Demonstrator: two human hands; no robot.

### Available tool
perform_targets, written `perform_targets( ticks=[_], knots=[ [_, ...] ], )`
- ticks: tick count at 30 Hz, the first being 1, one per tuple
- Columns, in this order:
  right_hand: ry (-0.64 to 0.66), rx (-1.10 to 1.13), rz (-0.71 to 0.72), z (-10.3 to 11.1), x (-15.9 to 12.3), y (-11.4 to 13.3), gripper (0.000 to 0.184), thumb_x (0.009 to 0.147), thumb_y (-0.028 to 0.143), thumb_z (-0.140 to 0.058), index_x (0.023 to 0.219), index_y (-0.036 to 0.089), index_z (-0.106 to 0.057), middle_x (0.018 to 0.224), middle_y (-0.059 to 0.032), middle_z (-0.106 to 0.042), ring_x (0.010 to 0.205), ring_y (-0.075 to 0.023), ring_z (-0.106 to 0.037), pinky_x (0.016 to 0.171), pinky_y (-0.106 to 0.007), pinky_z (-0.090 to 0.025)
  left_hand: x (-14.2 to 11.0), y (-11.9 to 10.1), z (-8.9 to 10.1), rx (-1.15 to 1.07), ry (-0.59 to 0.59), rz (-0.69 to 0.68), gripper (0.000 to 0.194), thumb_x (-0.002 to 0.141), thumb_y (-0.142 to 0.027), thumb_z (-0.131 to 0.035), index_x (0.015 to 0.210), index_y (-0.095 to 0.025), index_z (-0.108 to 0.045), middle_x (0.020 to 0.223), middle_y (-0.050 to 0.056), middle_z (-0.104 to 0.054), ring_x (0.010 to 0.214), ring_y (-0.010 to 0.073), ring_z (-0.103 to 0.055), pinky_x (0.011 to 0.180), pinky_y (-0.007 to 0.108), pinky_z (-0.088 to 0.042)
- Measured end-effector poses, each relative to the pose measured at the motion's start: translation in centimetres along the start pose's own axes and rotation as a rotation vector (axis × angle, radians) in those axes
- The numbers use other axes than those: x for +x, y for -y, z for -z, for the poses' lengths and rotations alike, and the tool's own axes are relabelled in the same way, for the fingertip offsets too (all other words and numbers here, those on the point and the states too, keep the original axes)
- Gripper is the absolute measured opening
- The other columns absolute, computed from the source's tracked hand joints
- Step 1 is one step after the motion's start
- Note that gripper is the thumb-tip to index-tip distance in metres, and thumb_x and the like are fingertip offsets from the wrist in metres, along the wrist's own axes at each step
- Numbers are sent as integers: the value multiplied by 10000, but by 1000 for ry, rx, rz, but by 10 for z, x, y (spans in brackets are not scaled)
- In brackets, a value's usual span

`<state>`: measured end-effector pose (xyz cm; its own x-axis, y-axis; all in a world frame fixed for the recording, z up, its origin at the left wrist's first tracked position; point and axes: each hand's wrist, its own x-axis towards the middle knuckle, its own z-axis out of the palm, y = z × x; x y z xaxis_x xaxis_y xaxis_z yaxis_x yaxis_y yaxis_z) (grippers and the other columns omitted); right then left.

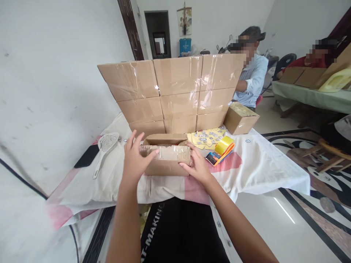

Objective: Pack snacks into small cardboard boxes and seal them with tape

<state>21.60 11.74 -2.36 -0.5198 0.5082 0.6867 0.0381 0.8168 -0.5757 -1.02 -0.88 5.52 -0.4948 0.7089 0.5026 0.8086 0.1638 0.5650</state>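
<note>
A small cardboard box (167, 168) sits before me on the cloth-covered table, its top partly open. Strips of clear tape shine along its front flap. My left hand (135, 155) is at the box's left end, fingers spread and raised, its thumb reaching over the flap. Around the right end curls my right hand (199, 164), thumb on the front and fingers at the corner. To the right lies a tape dispenser (219, 153) with a yellow roll, beside a yellow patterned sheet (204, 138).
Behind the box stands a wall of taped cartons (178, 95). Another carton (241, 117) is at the table's right. On the left lie a white slotted skimmer (108, 144) and a black flat object (87, 156). A person (253, 80) sits beyond; another (298, 64) is farther right.
</note>
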Motion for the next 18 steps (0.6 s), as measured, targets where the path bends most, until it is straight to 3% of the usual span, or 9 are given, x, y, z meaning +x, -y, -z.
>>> perform_targets(
  ticks=[3, 5, 7, 9, 12, 14, 16, 18],
  knots=[
    [-84, 298, -136, -7, -3, -1, 622, 872, 423, -707, 1403, 266, -424, 1586, -137, -391, 1506, -276, -343, 1234, -510, -294, 17, -3, -16, -44, 134, 316, 1172, 737, -552, -779, 1633, -205, -108, 1720, 148, -29, 1570, 354, -161, 1241, 531, -283],
    [-183, 578, -314, -13, 2, -6, 675, 898, 482, -643, 1475, 296, -345, 1582, -117, -411, 1495, -252, -373, 1224, -504, -310, 21, -2, -21, -73, 211, 403, 1207, 739, -555, -770, 1639, -202, -47, 1714, 147, -110, 1550, 354, -237, 1232, 525, -299],
    [-260, 800, -494, -18, 13, -12, 699, 892, 513, -614, 1497, 308, -333, 1512, -101, -505, 1425, -249, -474, 1187, -506, -360, 19, -3, -21, -73, 229, 433, 1157, 750, -562, -756, 1637, -240, -87, 1687, 111, -250, 1514, 355, -328, 1216, 522, -325],
    [-325, 897, -557, -21, 28, -14, 703, 839, 490, -664, 1464, 305, -401, 1414, -78, -593, 1335, -255, -556, 1149, -503, -398, 13, -5, -19, -57, 215, 454, 1088, 760, -575, -742, 1625, -275, -152, 1657, 90, -335, 1478, 363, -393, 1184, 527, -369],
    [-406, 856, -407, -20, 43, -8, 581, 833, 427, -670, 1370, 273, -512, 1183, -49, -702, 1281, -242, -577, 1143, -477, -385, -1, -7, -15, -64, 158, 424, 900, 788, -561, -718, 1554, -300, -325, 1612, 94, -417, 1430, 367, -459, 1110, 514, -451],
    [-400, 753, -298, -15, 46, -3, 410, 889, 422, -608, 1257, 243, -580, 958, -32, -725, 1175, -236, -627, 1132, -464, -383, -13, -7, -13, -75, 87, 342, 865, 800, -545, -716, 1536, -280, -347, 1635, 115, -370, 1466, 360, -408, 1129, 509, -434],
    [-331, 615, -265, -7, 44, -1, 319, 937, 437, -548, 1179, 234, -600, 859, -22, -698, 1034, -234, -672, 1081, -451, -425, -24, -9, -11, -66, -10, 195, 973, 806, -545, -722, 1592, -256, -228, 1696, 131, -212, 1544, 348, -254, 1214, 523, -322],
    [-229, 456, -285, 0, 41, -2, 325, 956, 458, -519, 1181, 235, -590, 924, -37, -681, 1000, -233, -685, 1034, -429, -464, -32, -16, -10, -14, -29, 24, 940, 868, -549, -662, 1618, -283, -161, 1713, 105, -154, 1576, 331, -150, 1268, 581, -139]
  ],
)
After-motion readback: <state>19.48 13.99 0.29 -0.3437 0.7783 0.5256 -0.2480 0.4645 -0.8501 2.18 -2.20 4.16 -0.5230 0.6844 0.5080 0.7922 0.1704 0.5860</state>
